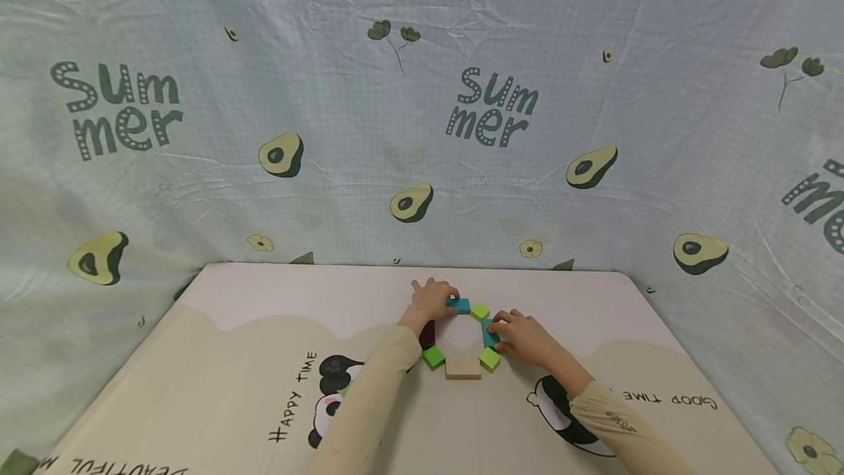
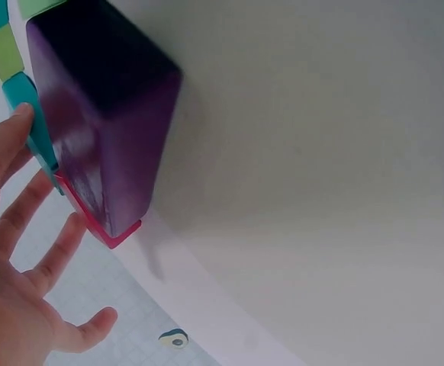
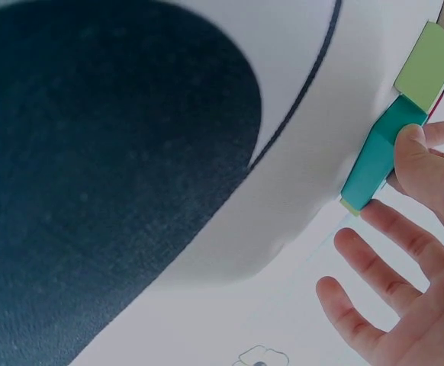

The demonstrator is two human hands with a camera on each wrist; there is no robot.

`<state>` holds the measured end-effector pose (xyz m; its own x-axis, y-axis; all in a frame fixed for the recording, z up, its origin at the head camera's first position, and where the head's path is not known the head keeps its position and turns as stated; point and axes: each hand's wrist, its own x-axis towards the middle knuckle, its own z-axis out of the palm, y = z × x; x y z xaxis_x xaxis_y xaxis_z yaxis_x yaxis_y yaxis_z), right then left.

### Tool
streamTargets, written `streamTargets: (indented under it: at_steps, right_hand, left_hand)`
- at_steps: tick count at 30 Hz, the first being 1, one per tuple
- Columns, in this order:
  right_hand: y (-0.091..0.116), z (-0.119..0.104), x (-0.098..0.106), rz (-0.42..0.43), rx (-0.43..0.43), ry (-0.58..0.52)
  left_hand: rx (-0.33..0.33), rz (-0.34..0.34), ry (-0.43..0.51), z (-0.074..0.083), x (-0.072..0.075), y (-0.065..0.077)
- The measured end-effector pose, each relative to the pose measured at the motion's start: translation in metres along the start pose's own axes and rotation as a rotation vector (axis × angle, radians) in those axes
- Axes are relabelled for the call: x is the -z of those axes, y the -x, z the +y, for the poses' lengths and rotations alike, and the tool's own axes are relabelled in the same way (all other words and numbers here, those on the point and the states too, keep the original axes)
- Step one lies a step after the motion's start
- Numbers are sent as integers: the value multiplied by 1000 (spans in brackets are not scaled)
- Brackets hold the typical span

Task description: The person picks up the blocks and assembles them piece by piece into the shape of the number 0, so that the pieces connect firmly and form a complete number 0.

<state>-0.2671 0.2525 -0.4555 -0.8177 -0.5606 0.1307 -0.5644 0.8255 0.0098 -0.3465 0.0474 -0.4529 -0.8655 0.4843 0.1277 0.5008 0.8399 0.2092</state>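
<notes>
Several coloured blocks stand in a ring on the table. At the ring's far side, my left hand pinches a teal block, its thumb against the block in the left wrist view. Beside that block are a red block and a tall dark purple block. My right hand grips a second teal block on the ring's right side, thumb on its face and the other fingers spread. Green blocks fill the corners, one at each end of the right teal block.
A pale wooden block forms the ring's near side, between two green blocks, one at left and one at right. The table has a printed cover with panda pictures. Behind it hangs an avocado-print curtain.
</notes>
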Motion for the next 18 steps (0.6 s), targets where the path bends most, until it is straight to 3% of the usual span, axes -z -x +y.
streamTargets:
  at_steps: [4,8,18]
  right_hand:
    - [0,1,-1,1,0,1]
    - [1,1,-1,7,7,3]
    - [1,1,0,1,12,10]
  left_hand:
    - [-20,-3,8,2,3,0]
    - [-83,-3,-1,6,4,-1]
    - [-286,5,-202,13,3,8]
